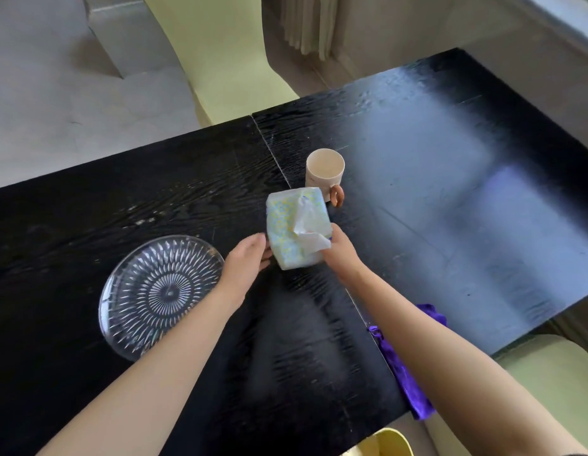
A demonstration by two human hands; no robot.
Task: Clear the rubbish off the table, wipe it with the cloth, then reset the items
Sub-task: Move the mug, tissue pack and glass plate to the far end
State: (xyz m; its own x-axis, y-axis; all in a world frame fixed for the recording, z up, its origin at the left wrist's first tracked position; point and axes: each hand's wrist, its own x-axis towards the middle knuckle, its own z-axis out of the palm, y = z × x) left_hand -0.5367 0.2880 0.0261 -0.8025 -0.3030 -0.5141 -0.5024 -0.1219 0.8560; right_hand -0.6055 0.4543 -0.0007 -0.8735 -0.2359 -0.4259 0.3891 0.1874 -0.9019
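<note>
Bright daylight from upper right, pale glare across the glossy black table, soft blur, wide-angle edge bending.

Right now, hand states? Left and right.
Left hand: open, fingers against the tissue pack, not gripping.
Right hand: closed on the tissue pack's near end.

yellow bin: cut by bottom edge | purple cloth: part-hidden by forearm
</note>
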